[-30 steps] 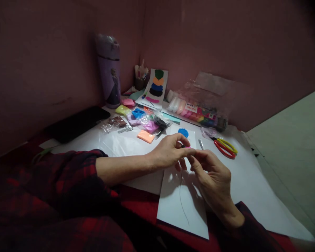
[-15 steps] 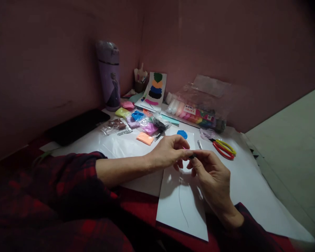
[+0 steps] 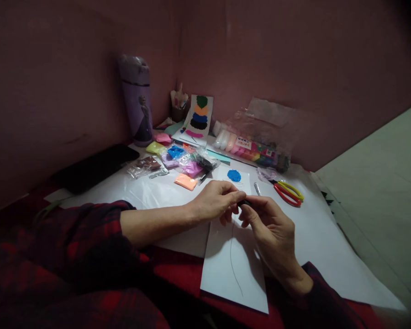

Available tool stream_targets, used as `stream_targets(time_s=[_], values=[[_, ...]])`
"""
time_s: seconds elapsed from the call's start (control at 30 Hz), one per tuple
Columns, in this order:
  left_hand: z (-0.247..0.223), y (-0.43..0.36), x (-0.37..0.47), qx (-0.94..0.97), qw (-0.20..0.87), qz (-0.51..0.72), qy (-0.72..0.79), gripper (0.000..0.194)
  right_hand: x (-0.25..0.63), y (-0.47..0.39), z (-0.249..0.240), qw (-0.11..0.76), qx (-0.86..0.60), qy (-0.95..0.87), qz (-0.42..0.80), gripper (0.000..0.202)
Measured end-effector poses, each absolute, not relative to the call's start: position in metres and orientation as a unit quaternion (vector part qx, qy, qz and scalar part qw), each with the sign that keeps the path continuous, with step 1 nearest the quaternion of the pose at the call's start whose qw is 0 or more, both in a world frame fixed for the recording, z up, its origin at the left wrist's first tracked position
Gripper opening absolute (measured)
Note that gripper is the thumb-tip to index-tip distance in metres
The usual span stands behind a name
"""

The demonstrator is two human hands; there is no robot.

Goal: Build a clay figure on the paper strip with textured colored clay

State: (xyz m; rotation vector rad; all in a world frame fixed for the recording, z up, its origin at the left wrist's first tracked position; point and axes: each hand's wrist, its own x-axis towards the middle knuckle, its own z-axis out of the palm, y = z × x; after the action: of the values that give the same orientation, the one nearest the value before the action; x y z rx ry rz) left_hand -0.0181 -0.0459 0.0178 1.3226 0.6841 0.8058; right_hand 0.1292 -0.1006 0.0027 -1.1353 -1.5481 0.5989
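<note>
A small black piece of modelling clay is pinched between the fingertips of both hands. My left hand reaches in from the left, thumb and forefinger closed on one end. On the other end, the thumb and fingers of my right hand are closed too; fingertips hide part of the clay. Below both hands lies a long white card with a thin curved pencil line. A flat blue clay blob is on its far end, with faint drawn lines just beneath.
Clay packets, including an orange one, lie left of the card. Red-and-yellow-handled cutters are at the right. Behind stand a purple bottle, a colour-blob sheet and a bagged clay set. A dark flat object lies far left.
The view has shifted slightly, moving the whole scene a little left. More of the black clay shows between the fingertips. Both hands keep their pinch on it.
</note>
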Motion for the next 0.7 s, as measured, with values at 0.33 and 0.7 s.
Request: stream_targets(time_s=[0.33, 0.7], values=[[0.025, -0.047, -0.018, 0.569, 0.676, 0.367, 0.292, 0.011, 0.129, -0.101, 0.003, 0.555, -0.486, -0.615, 0.277, 0.009], [0.021, -0.044, -0.019, 0.487, 0.703, 0.420, 0.304, 0.020, 0.137, -0.088, 0.006, 0.599, -0.526, -0.505, 0.330, 0.019]])
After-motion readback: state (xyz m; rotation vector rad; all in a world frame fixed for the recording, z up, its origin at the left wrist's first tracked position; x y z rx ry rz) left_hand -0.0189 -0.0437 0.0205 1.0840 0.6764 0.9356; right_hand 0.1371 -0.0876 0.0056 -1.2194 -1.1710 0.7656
